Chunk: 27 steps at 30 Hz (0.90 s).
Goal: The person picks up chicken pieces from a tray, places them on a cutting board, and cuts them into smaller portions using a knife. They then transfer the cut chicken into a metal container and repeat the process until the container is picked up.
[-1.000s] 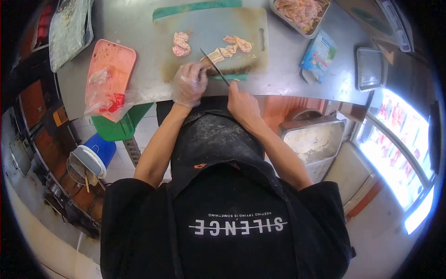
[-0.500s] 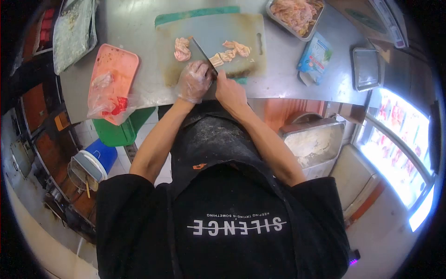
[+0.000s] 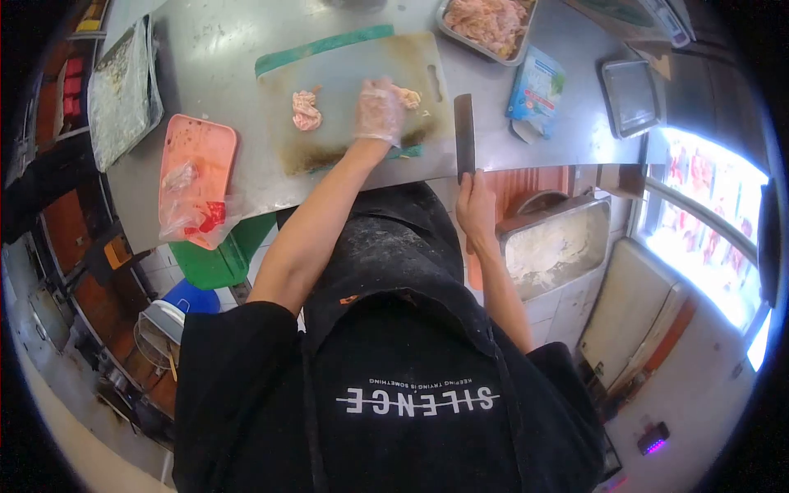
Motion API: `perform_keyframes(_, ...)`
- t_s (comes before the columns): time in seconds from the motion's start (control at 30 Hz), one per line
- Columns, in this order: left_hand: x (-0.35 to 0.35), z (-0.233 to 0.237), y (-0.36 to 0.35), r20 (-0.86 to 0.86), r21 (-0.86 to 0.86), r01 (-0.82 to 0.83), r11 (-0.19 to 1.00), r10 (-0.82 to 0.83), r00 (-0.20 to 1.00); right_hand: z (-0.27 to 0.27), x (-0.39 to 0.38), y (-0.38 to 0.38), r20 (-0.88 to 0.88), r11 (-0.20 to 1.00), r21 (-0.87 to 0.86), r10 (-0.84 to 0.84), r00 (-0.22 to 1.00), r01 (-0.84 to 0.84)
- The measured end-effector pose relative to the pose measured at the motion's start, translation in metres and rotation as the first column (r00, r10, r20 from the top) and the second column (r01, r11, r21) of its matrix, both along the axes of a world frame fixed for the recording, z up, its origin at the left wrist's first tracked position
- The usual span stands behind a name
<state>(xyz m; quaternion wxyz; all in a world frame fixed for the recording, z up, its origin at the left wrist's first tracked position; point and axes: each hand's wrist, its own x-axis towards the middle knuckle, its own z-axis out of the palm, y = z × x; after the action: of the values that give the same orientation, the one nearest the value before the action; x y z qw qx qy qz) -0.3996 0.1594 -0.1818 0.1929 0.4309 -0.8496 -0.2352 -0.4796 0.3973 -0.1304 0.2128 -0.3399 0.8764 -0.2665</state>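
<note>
My left hand (image 3: 380,113), in a clear plastic glove, is over the middle of the pale cutting board (image 3: 349,62). Its fingers are blurred, and I cannot tell whether they grip anything. Cut raw meat (image 3: 408,97), pale pink and possibly chicken, shows at the right side of that hand; the hand hides part of the pieces. Another lump of the same meat (image 3: 306,111) lies on the left half of the board. In my bare right hand (image 3: 476,204) is a long broad-bladed knife (image 3: 465,131), held by its handle at the table's front edge, blade pointing away from me.
A metal tray of raw meat (image 3: 485,25) stands at the back right, near a blue packet (image 3: 538,90) and a metal tray (image 3: 631,99). On the left lies a pink tray (image 3: 201,144) with plastic bags. Below the table edge sits a pan of white powder (image 3: 555,251).
My right hand has drawn the knife off the meat to the right, beyond the board. My left hand has shifted right and forward, from the board's near edge onto the cut pieces.
</note>
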Motion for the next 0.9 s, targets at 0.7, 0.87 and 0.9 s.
perform_keyframes(0.7, -0.112, 0.241, -0.081, -0.703, -0.339, 0.013, 0.941, -0.263, 0.661, 0.024, -0.006, 0.015, 0.127, 0.912, -0.16, -0.36, 0.924, 0.377)
perform_keyframes(0.87, -0.174, 0.188, -0.074, 0.037, -0.116, 0.256, 0.96, -0.253, 0.967, 0.017, -0.004, 0.016, 0.11, 0.901, -0.203, -0.368, 0.923, 0.383)
perform_keyframes(0.9, -0.168, 0.156, -0.064, 0.188, 0.066, 0.305, 0.95, -0.312, 0.931, 0.016, -0.003, 0.015, 0.106, 0.899, -0.224, -0.36, 0.927, 0.375)
